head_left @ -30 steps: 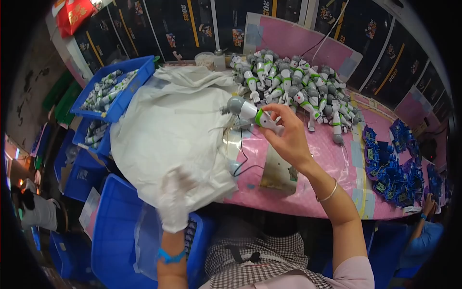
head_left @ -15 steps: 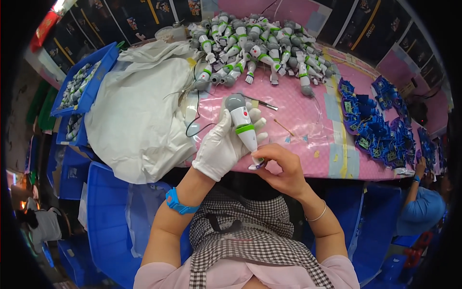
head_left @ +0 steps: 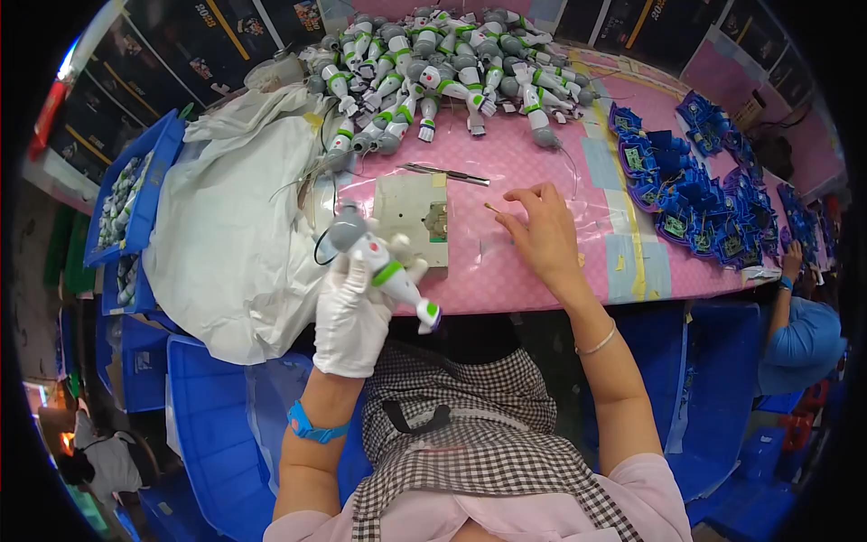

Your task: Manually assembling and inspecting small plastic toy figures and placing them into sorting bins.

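Observation:
My left hand (head_left: pixel 348 312), in a white glove, is closed around a toy arm (head_left: pixel 388 275) with a grey shoulder, white body, green bands and a red dot. The toy arm slants down to the right, with its wrist end pointing toward me. Out over the pink table, my bare right hand (head_left: pixel 542 230) has thumb and forefinger apart. Beside its thumb is a thin brown stick (head_left: pixel 490 208), partly hidden by the thumb. Between the hands lies a flat grey plate (head_left: pixel 411 194) with a metal part at its right edge. Tweezers (head_left: pixel 447 173) rest beyond it.
Many similar toy arms (head_left: pixel 433 77) are heaped at the back of the pink table (head_left: pixel 533 280). Blue circuit assemblies (head_left: pixel 686 199) lie at right. White sheeting (head_left: pixel 235 217) and a blue bin of parts (head_left: pixel 149 190) are at left. Another person (head_left: pixel 799 334) is at far right.
My left hand has moved left with the toy arm, and the grey plate now shows. My right hand has let go of the toy's wrist end and reached forward to the thin stick.

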A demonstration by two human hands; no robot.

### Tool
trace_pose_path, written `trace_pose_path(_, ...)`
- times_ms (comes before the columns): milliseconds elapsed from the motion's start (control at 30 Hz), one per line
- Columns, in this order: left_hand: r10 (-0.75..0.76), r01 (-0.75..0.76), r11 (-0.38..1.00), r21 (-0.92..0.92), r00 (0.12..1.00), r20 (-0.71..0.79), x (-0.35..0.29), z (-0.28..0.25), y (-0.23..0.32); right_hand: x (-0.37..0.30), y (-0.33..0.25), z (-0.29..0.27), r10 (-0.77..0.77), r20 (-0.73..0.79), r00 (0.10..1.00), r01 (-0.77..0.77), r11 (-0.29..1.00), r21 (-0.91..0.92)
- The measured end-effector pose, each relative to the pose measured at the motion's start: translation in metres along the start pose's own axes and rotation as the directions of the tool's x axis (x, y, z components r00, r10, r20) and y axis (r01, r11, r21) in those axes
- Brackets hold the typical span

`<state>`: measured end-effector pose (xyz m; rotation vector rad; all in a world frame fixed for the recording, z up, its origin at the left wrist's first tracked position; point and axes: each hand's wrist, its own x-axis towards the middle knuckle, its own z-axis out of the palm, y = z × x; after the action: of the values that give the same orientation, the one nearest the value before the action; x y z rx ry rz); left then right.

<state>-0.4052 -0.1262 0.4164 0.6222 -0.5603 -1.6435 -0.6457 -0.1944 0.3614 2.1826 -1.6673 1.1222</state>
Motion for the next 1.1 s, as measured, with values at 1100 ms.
trace_pose_path(1100, 0.383, -0.385, 0.92, 0.071, 0.85, -0.362, 0.017, -0.012, -0.042, -0.007, -0.132, 0.018, 0.158, -0.032, 0.987, -0.094, 0.724, 0.683)
